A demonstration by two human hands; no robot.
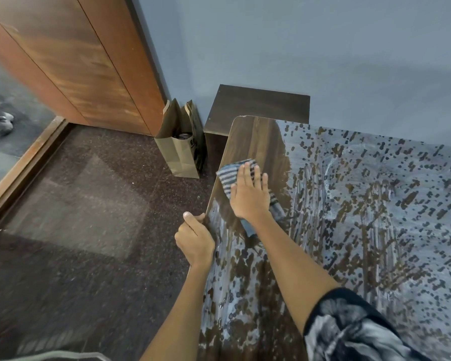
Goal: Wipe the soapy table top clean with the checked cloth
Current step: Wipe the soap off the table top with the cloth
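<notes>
**Right hand pressing the cloth on the soapy worktop, left hand holding its edge**

The worktop (349, 204) is a dark wood-grain board with a rounded far-left corner, seen from above and from its near side. Most of its surface carries a pale soapy film broken into dark spots and streaks. A bare strip of wood shows along the far-left part, from the corner down to the cloth.

The cloth (229, 175), blue and white checked, lies flat on the worktop close to its left edge, at the border between the bare strip and the film. The right hand (249, 195) rests palm down on it. Its fingers (250, 173) are straight and slightly spread, pressing on the cloth, which shows beyond the fingertips, to the left of the hand and below the wrist. The right forearm crosses the worktop from a dark patterned sleeve (349, 329) at the lower right.

The left hand (194, 241) holds the worktop's left edge, just nearer than the cloth. The thumb lies toward the top face; the other fingers curl around the rim and are mostly hidden beneath it.

Beyond the far-left corner stands a dark low cabinet (258, 105) against the blue wall (297, 43). A brown paper bag (180, 149) stands on the dark speckled floor (89, 204) just left of the cabinet, beside a wooden door (84, 61).
</notes>
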